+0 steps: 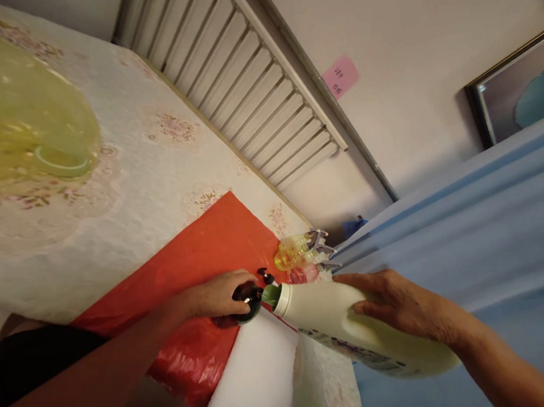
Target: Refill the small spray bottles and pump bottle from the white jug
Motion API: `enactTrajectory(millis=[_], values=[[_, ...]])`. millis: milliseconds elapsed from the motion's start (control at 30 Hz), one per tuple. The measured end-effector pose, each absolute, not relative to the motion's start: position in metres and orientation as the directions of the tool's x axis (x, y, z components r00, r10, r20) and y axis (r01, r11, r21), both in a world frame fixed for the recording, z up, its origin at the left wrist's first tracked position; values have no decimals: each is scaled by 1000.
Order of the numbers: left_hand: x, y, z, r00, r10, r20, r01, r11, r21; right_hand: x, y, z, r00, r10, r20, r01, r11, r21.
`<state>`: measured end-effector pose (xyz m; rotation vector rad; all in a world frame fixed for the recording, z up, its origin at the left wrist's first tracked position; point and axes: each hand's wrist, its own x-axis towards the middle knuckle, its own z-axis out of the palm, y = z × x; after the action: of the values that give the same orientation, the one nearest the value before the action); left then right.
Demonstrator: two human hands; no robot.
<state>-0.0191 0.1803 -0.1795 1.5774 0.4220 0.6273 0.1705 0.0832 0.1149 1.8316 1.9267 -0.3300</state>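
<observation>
My left hand (pixel 223 294) is closed around a small dark bottle (pixel 249 302), its open neck facing right. Against that neck lies the pale green spout of a large cream jug (pixel 321 303), tilted so its mouth points left. My right hand (pixel 392 301) grips the jug by its upper side, fingers partly hidden behind it. Any liquid passing between the two cannot be made out. A black pump top (pixel 266 275) stands just beyond the dark bottle. Below the bottle is a white folded cloth or paper roll (pixel 258 373).
A red plastic sheet (pixel 189 251) covers part of the floral tablecloth (pixel 145 158). Several yellow and pink spray bottles (pixel 296 253) stand near the far edge. At upper left sits a large yellow plastic bag (pixel 14 107). A slatted metal rack (pixel 238 71) and blue fabric (pixel 473 227) border the table.
</observation>
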Motion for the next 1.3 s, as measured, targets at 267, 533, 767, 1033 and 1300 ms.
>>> enactTrajectory(millis=[267,533,767,1033,1300], values=[[-18,179,-182,798,591,117,-96,-66,993,173,84,115,-5,879,-476,984,88,153],[-18,179,-180,799,592,107,-95,-52,994,169,85,116,-21,880,-475,985,99,141],[-20,178,-176,791,599,128,-91,-92,992,164,86,119,-15,873,-488,975,120,185],[-22,177,-174,784,609,119,-82,-89,993,166,87,117,-2,880,-475,974,109,199],[-21,178,-177,797,593,118,-94,-71,993,176,82,112,-19,880,-474,996,59,70]])
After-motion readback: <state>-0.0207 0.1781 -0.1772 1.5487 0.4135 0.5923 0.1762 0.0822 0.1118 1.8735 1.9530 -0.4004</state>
